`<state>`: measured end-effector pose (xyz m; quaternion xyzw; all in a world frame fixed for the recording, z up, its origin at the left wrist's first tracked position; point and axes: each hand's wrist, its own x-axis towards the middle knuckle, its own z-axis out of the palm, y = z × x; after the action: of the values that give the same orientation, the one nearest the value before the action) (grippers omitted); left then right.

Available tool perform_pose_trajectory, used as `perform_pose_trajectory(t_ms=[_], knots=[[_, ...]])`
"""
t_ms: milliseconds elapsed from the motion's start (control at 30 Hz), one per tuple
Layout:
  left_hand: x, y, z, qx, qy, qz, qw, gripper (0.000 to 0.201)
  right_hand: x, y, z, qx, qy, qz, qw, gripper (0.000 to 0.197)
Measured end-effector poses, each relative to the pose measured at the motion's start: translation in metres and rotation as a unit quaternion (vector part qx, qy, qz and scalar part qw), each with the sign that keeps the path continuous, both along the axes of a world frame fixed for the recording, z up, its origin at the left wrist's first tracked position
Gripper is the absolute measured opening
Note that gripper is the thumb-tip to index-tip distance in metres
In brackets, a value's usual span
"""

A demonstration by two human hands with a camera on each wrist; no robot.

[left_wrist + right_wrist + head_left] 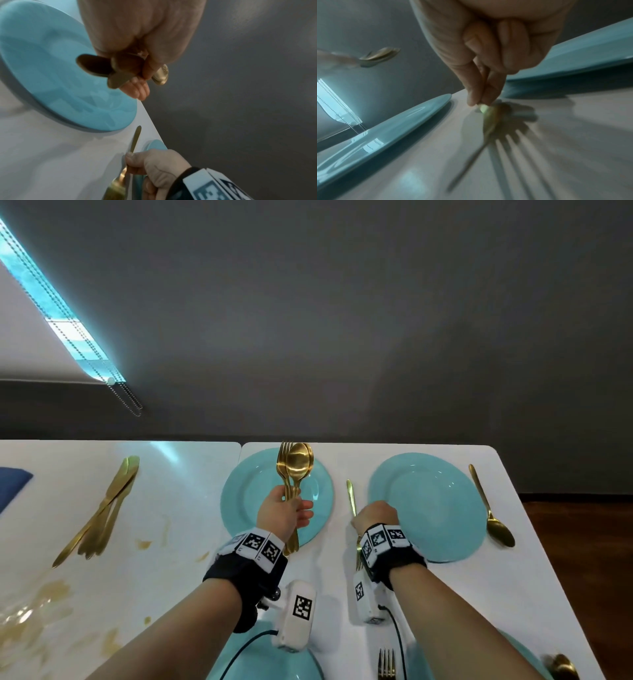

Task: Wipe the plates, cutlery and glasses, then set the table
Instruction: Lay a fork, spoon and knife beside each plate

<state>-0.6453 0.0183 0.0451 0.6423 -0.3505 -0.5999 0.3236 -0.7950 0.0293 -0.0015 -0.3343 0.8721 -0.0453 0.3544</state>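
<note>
My left hand (291, 510) grips a bundle of gold spoons and forks (296, 463) by the handles, heads up, above the far left teal plate (246, 501). The handle ends (120, 70) stick out below the fist in the left wrist view. My right hand (364, 517) pinches a single gold fork (350, 494) at its middle, in the gap between that plate and the far right teal plate (428, 501). The fork's handle points away from me and its tines lie under my wrist. The right wrist view shows the fork (486, 119) blurred, low over the white table; contact is unclear.
A gold spoon (493, 508) lies right of the far right plate. Several gold knives (102, 508) lie on the left table among brown stains (44, 604), with a blue cloth (10, 484) at the left edge. Near me are two more teal plates (301, 662), a fork (386, 662) and a spoon (561, 666).
</note>
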Motion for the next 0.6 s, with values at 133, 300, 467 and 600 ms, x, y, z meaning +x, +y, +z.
perform_pose_trajectory(t_ms=[133, 300, 467, 600], knots=[[0.007, 0.001, -0.005, -0.001, -0.003, 0.003, 1.0, 0.012, 0.004, -0.006, 0.002, -0.019, 0.02, 0.001, 1.0, 0.009], [0.013, 0.002, -0.008, 0.004, -0.001, 0.006, 1.0, 0.012, 0.008, -0.016, 0.005, -0.043, 0.066, 0.052, 0.996, 0.018], [0.016, 0.005, -0.007, 0.004, 0.003, 0.01, 1.0, 0.011, 0.007, -0.025, 0.01, -0.059, 0.118, 0.099, 0.986, 0.023], [0.018, 0.007, -0.009, 0.006, 0.0, 0.012, 1.0, 0.011, 0.005, -0.029, 0.011, -0.064, 0.139, 0.118, 0.981, 0.025]])
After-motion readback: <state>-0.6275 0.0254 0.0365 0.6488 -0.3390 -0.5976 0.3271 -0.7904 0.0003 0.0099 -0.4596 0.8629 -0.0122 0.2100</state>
